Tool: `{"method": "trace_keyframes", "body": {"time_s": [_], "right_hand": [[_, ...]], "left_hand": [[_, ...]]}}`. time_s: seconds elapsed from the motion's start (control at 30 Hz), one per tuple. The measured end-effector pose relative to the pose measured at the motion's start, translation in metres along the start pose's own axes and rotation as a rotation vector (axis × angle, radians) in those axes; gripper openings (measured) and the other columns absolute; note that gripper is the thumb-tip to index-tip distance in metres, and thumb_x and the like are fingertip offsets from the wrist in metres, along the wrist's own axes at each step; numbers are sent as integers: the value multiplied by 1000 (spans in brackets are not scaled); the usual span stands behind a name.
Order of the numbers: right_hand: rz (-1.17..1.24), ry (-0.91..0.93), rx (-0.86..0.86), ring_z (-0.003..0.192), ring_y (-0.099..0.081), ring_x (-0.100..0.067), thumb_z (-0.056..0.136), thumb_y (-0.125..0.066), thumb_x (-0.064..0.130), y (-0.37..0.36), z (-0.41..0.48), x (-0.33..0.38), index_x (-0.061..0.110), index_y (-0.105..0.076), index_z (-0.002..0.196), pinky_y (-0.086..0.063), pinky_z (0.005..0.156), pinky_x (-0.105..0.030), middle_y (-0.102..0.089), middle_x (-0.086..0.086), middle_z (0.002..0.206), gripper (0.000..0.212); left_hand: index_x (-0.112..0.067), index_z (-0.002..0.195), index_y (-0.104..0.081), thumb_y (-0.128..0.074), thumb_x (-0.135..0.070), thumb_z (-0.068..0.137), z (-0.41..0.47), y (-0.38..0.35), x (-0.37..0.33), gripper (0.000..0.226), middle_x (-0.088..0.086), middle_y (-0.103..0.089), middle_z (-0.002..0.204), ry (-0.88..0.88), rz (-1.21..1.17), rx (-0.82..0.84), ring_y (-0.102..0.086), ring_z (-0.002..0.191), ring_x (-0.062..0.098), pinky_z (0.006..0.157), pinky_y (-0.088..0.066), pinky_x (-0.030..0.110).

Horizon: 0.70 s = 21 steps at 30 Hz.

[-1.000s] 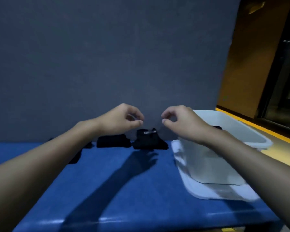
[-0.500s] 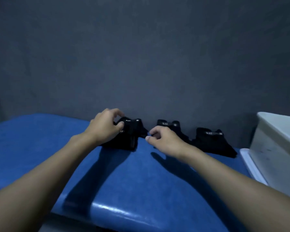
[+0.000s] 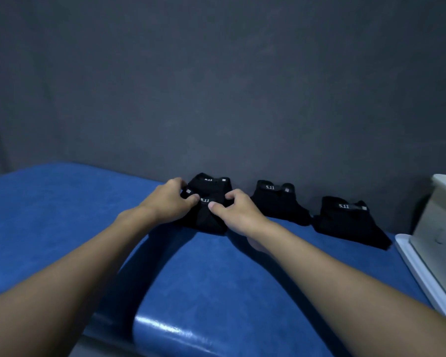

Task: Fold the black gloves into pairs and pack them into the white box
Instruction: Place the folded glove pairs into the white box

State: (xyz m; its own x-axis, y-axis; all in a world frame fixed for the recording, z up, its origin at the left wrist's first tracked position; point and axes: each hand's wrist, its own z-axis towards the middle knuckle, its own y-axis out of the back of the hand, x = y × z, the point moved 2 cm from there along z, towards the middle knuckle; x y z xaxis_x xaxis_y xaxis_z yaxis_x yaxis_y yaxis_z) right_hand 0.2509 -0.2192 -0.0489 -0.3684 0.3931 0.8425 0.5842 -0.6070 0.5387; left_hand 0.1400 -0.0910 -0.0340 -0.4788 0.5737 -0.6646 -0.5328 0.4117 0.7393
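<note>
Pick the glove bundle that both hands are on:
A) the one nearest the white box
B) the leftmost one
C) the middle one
B: the left hand and right hand both pinch the leftmost glove bundle, while the middle bundle and the bundle nearest the white box lie apart from the hands, with the white box at the right edge.

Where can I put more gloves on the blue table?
Biggest bare patch: the table left of the left hand. Another lies in front of the middle gloves and right gloves, up to the box. Along the wall it is crowded: the left gloves, gripped by the left hand and right hand, sit beside the others.
</note>
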Motion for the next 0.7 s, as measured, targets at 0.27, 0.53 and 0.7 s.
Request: {"method": "trace_keyframes", "body": {"time_s": [0.27, 0.53, 0.7], "right_hand": [[166, -41, 7, 103, -65, -25, 78, -75, 22, 20, -8, -16, 16, -50, 120, -55, 92, -41, -65, -9, 112, 49], [508, -100, 227, 76, -70, -10, 88, -68, 38, 57, -42, -23, 13, -66, 104, -52, 67, -25, -74, 1, 90, 30], [623, -201, 297, 93, -70, -21, 92, -62, 41, 90, -60, -28, 21, -71, 101, -48, 98, -36, -75, -5, 102, 24]], "left_hand": [[-13, 105, -63, -78, -13, 83, -9, -6, -24, 27, -3, -64, 80, -63, -315, 74, -58, 64, 7, 53, -45, 15], [-21, 107, -65, -76, -10, 84, -25, -5, -55, 28, 6, -73, 94, -171, -443, 192, -65, 67, 12, 49, -47, 25], [-21, 110, -65, -76, -7, 84, -38, -11, -81, 31, 10, -72, 100, -275, -409, 282, -65, 70, 9, 51, -47, 17]]}}
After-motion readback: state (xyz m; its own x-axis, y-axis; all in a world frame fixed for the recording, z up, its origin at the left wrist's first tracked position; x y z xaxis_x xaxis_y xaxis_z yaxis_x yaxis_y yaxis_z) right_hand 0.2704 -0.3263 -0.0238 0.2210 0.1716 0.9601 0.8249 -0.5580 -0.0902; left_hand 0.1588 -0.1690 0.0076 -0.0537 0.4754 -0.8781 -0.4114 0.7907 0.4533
